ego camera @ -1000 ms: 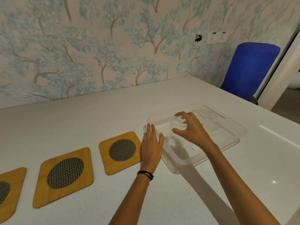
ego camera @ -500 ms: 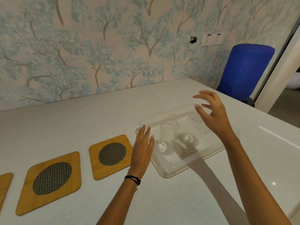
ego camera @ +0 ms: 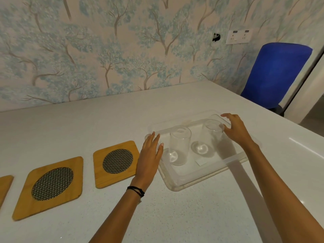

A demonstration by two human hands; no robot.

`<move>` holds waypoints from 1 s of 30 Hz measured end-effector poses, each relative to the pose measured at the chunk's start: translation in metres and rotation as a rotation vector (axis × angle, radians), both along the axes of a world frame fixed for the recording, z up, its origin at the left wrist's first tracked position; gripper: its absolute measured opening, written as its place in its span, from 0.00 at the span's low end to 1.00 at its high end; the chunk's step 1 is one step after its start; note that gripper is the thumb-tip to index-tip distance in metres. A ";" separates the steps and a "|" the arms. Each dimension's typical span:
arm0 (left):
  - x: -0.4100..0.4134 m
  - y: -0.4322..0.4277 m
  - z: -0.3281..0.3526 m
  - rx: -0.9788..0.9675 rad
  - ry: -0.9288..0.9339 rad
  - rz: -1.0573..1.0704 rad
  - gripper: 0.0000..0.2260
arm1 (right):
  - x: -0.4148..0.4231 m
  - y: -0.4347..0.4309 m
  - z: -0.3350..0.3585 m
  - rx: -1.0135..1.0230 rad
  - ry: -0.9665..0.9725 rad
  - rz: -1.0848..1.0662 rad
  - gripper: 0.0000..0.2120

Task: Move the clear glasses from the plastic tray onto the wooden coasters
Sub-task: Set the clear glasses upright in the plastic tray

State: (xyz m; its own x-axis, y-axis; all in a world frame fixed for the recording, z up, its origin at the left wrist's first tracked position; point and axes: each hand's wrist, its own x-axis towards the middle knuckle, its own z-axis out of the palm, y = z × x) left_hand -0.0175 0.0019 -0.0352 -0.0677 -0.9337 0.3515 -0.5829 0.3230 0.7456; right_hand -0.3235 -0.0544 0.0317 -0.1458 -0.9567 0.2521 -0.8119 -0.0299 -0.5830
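Right hand, fingers spread, touches the rim of the far upright glass, standing just to its left; left hand lies flat.

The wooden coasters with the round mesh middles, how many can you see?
3. One square wooden coaster lies beside the left hand, another coaster lies further left, and a third coaster is cut off at the picture's left edge. More may lie out of view.
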 end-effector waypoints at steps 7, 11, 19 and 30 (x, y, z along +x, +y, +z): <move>0.000 0.001 -0.001 0.002 -0.011 0.030 0.22 | -0.002 -0.029 0.007 0.199 0.077 -0.048 0.21; 0.000 0.000 -0.001 0.003 -0.023 0.040 0.23 | 0.000 -0.038 0.011 0.263 0.133 -0.044 0.22; 0.000 -0.002 -0.003 -0.009 -0.066 0.067 0.23 | 0.004 -0.045 0.010 0.430 0.279 -0.028 0.29; -0.002 -0.003 -0.001 -0.025 -0.099 0.096 0.22 | -0.005 -0.029 0.001 0.347 0.077 -0.096 0.34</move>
State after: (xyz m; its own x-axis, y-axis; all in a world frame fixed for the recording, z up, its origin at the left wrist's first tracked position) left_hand -0.0194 -0.0007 -0.0365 -0.0142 -0.9287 0.3704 -0.6821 0.2799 0.6756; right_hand -0.3287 -0.0830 0.0323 -0.2319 -0.9701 -0.0716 -0.8436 0.2372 -0.4817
